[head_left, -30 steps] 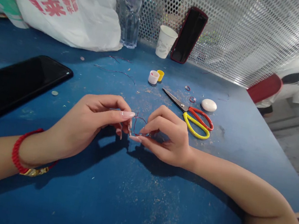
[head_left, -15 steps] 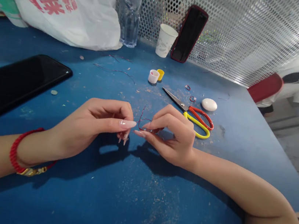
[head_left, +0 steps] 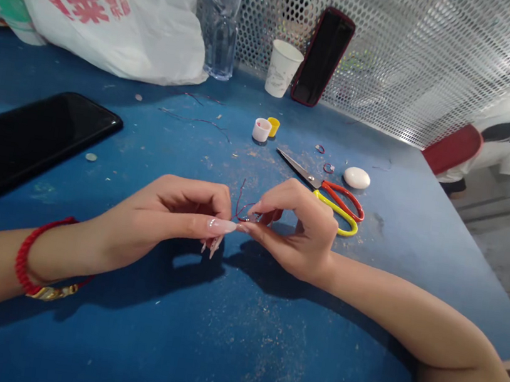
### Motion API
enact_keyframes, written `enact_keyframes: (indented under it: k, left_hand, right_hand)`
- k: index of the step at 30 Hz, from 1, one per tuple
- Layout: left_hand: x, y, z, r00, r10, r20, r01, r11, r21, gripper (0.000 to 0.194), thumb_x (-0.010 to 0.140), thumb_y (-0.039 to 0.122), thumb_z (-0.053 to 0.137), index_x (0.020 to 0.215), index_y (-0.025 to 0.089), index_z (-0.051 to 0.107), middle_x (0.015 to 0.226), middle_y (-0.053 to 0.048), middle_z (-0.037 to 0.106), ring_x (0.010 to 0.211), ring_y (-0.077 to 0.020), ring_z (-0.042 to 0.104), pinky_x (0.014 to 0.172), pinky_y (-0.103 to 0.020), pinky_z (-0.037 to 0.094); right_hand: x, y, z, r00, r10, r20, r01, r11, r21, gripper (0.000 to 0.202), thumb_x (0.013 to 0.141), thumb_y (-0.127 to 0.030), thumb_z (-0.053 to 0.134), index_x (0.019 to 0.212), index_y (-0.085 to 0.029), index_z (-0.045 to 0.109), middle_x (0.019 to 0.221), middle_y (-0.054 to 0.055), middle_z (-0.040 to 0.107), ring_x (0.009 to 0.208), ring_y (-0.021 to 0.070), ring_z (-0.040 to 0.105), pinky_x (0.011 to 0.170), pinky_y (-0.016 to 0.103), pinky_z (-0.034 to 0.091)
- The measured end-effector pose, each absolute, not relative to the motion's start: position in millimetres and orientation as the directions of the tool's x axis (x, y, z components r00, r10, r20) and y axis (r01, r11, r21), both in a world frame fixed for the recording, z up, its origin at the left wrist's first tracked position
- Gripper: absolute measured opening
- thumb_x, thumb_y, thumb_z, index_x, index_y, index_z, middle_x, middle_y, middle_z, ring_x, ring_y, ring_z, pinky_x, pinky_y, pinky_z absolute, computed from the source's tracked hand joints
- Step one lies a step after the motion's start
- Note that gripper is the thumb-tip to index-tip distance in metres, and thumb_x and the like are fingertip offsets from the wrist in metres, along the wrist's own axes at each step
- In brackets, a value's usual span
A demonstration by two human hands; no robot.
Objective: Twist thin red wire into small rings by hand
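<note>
Between my two hands is a thin dark red cord [head_left: 240, 198], bent into a small loop with one loose end standing up. My right hand [head_left: 300, 223] pinches the looped part between thumb and fingers, where something small and shiny, like a clear bead, shows. My left hand [head_left: 180, 215] is closed in a pinch at the cord's left side, its thumb tip against the right thumb tip. What exactly lies under the left fingertips is hidden. Scissors [head_left: 314, 181] with one red and one yellow handle lie just beyond my right hand.
On the blue table [head_left: 195, 347] are a black phone [head_left: 33, 147], white cap [head_left: 261, 130], yellow cap [head_left: 273, 126], two small cord rings [head_left: 328, 168] and a white oval object [head_left: 357, 178]. Behind stand a plastic bag [head_left: 118, 14], bottle [head_left: 221, 41], paper cup [head_left: 283, 68] and upright phone [head_left: 323, 58].
My left hand has shifted slightly right and down, its thumb now meeting the right thumb. The right fingers have lifted and adjusted a little around the loop.
</note>
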State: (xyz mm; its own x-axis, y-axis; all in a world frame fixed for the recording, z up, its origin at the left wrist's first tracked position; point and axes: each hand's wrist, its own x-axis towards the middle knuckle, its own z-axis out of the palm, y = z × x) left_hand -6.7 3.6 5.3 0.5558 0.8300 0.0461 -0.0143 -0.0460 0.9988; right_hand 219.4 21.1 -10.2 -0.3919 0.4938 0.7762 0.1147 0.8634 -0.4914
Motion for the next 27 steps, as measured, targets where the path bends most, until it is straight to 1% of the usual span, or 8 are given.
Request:
enact_keyframes:
  k: [4, 9, 13, 15, 18, 21, 24, 27]
  left_hand:
    - [-9.1, 3.6, 5.1, 0.578, 0.816, 0.023, 0.009, -0.035, 0.999, 0.026, 0.095, 0.031, 0.072, 0.070, 0.025, 0.072, 0.068, 0.002, 0.066, 0.067, -0.0158, 0.061, 0.067, -0.028, 0.051]
    - [-11.2, 3.6, 5.4, 0.604, 0.796, 0.029, -0.004, -0.033, 0.999, 0.028, 0.095, 0.029, 0.071, 0.068, 0.023, 0.069, 0.067, 0.002, 0.066, 0.066, -0.0150, 0.060, 0.066, -0.028, 0.048]
    - [-12.9, 4.5, 6.7, 0.634, 0.773, 0.020, -0.010, -0.017, 1.000, 0.029, 0.094, 0.026, 0.071, 0.066, 0.021, 0.067, 0.065, 0.003, 0.065, 0.064, -0.0132, 0.057, 0.062, -0.026, 0.043]
    - [-13.7, 5.4, 7.6, 0.661, 0.750, 0.027, -0.009, -0.028, 1.000, 0.027, 0.093, 0.025, 0.072, 0.066, 0.021, 0.068, 0.066, 0.003, 0.065, 0.063, -0.0129, 0.056, 0.061, -0.026, 0.043]
    - [-15.4, 6.5, 8.2, 0.704, 0.708, 0.053, -0.006, -0.068, 0.998, 0.025, 0.092, 0.023, 0.073, 0.066, 0.022, 0.070, 0.067, 0.003, 0.065, 0.066, -0.0131, 0.056, 0.063, -0.025, 0.044]
    - [-16.5, 6.9, 7.9, 0.743, 0.666, 0.067, -0.034, -0.063, 0.997, 0.025, 0.094, 0.019, 0.070, 0.069, 0.020, 0.072, 0.070, 0.003, 0.068, 0.070, -0.0125, 0.059, 0.068, -0.023, 0.047]
    - [-14.9, 7.1, 7.6, 0.746, 0.664, 0.053, -0.073, 0.002, 0.997, 0.031, 0.098, 0.029, 0.068, 0.069, 0.020, 0.073, 0.068, 0.002, 0.070, 0.069, -0.0134, 0.064, 0.069, -0.023, 0.051]
    - [-10.2, 8.0, 8.0, 0.708, 0.705, 0.041, -0.098, 0.040, 0.994, 0.036, 0.096, 0.032, 0.073, 0.063, 0.019, 0.071, 0.063, 0.002, 0.068, 0.060, -0.0111, 0.062, 0.061, -0.019, 0.050]
  right_hand:
    - [219.1, 20.9, -11.7, -0.380, 0.523, 0.763, 0.108, 0.844, -0.525, 0.023, 0.095, -0.025, 0.084, 0.110, -0.017, 0.068, 0.085, -0.002, 0.072, 0.065, 0.0083, 0.064, 0.060, 0.020, 0.056]
    - [221.1, 20.5, -7.5, -0.449, 0.499, 0.742, 0.110, 0.854, -0.508, 0.018, 0.096, -0.026, 0.083, 0.104, -0.015, 0.072, 0.084, 0.001, 0.074, 0.068, 0.0103, 0.065, 0.063, 0.023, 0.058]
    - [221.5, 19.9, -6.4, -0.471, 0.483, 0.738, 0.099, 0.860, -0.500, 0.018, 0.096, -0.028, 0.083, 0.102, -0.015, 0.074, 0.085, 0.002, 0.075, 0.071, 0.0103, 0.068, 0.063, 0.022, 0.059]
    - [221.3, 20.0, -6.8, -0.480, 0.453, 0.752, 0.088, 0.877, -0.472, 0.017, 0.099, -0.031, 0.080, 0.102, -0.016, 0.074, 0.086, 0.002, 0.076, 0.073, 0.0104, 0.070, 0.063, 0.021, 0.059]
    - [221.3, 21.1, -7.4, -0.500, 0.395, 0.770, 0.064, 0.904, -0.422, 0.018, 0.102, -0.035, 0.076, 0.104, -0.017, 0.073, 0.090, 0.002, 0.078, 0.078, 0.0101, 0.073, 0.066, 0.020, 0.061]
    - [221.6, 22.4, -8.3, -0.515, 0.353, 0.781, 0.034, 0.919, -0.393, 0.018, 0.101, -0.032, 0.078, 0.106, -0.015, 0.072, 0.093, 0.003, 0.078, 0.079, 0.0090, 0.073, 0.070, 0.018, 0.062]
    - [222.2, 23.0, -9.3, -0.505, 0.328, 0.798, 0.000, 0.925, -0.380, 0.019, 0.099, -0.030, 0.080, 0.107, -0.014, 0.072, 0.092, 0.003, 0.076, 0.075, 0.0078, 0.070, 0.071, 0.017, 0.062]
    - [222.5, 22.2, -9.3, -0.511, 0.333, 0.792, -0.013, 0.919, -0.394, 0.019, 0.098, -0.027, 0.081, 0.107, -0.013, 0.072, 0.092, 0.003, 0.076, 0.075, 0.0073, 0.070, 0.071, 0.017, 0.061]
